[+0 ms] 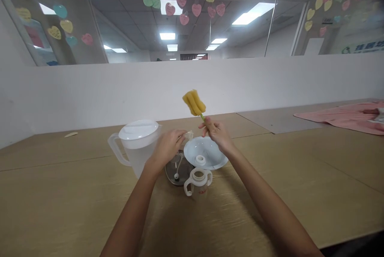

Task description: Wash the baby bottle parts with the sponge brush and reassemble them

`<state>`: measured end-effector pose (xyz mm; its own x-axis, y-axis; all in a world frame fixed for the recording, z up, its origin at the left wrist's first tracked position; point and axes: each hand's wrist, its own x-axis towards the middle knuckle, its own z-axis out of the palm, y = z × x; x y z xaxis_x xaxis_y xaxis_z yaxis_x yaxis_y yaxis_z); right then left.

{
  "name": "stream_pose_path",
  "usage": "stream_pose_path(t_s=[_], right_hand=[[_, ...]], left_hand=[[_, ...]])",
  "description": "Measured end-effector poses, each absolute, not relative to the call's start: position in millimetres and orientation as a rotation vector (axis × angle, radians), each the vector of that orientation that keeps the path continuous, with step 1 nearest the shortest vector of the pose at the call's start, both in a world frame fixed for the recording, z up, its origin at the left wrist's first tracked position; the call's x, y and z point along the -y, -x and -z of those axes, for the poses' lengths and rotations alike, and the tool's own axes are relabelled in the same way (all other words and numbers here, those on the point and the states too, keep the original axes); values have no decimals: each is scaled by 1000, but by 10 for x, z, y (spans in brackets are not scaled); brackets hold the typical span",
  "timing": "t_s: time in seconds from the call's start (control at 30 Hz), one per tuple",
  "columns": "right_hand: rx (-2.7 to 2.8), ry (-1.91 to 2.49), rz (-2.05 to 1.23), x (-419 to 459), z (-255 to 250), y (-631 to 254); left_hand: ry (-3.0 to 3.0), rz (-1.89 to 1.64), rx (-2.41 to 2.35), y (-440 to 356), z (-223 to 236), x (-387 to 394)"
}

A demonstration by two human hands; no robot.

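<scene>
My right hand (216, 132) is closed around the green stem of a sponge brush (194, 103), its yellow foam head raised above the bowl. Pinched in the fingers of my left hand (169, 145) is a small whitish translucent piece (189, 135), whose kind I cannot make out. Under my hands stands a pale blue-white bowl (214, 155) with a white ring (200, 160) inside it. In front of it, a two-handled bottle (199, 187) stands upright without a lid. Beside that, a dark tray (172, 179) holds a straw (179, 167) with a weighted end and a clear part.
A lidded white plastic jug (136, 145) stands left of the tray, its handle facing left. A flat tan piece (71, 134) lies at the far left. On the right is a pink cloth (333, 116). A white wall (126, 93) with windows rises behind the table.
</scene>
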<state>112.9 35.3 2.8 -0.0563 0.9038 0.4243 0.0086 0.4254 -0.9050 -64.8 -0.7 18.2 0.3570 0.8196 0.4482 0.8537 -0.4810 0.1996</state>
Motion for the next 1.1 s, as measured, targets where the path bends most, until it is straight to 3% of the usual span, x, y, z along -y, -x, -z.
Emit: stream_pose_path(t_s=[0.37, 0.5, 0.7, 0.87, 1.1], right_hand=[[1614, 970, -417, -406, 1, -1226], [1576, 1062, -314, -426, 19, -1231], [1599, 1026, -369, -398, -38, -1306], [1520, 1133, -118, -391, -34, -1314], [1517, 1033, -172, -333, -68, -1307]], left_hand=[[2548, 1302, 1541, 760, -266, 78], [2578, 1339, 1511, 745, -267, 100], [2593, 1341, 1530, 756, -264, 101], [2605, 1359, 1526, 784, -277, 95], [2801, 1661, 1497, 775, -233, 52]])
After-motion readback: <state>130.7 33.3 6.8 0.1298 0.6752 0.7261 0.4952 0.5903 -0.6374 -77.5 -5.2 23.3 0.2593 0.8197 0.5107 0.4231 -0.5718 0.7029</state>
